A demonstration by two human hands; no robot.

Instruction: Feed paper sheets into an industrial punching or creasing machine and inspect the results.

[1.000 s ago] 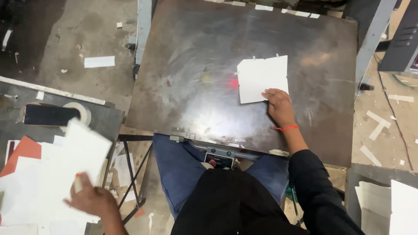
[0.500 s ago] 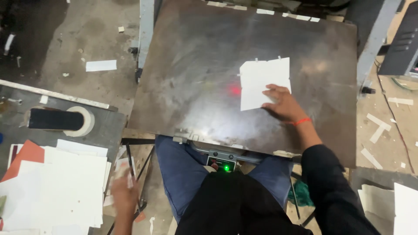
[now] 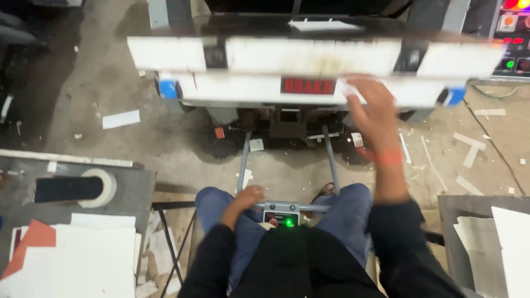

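Now right hand, fingers spread and empty, reaches at the press plate; left hand curled on the control bar below it.

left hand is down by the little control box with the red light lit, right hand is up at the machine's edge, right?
Not quite: the lit light on the control box is green, not red, as the head view shows. The rest holds: the left hand is down beside that box, and the right hand is raised at the machine's edge.
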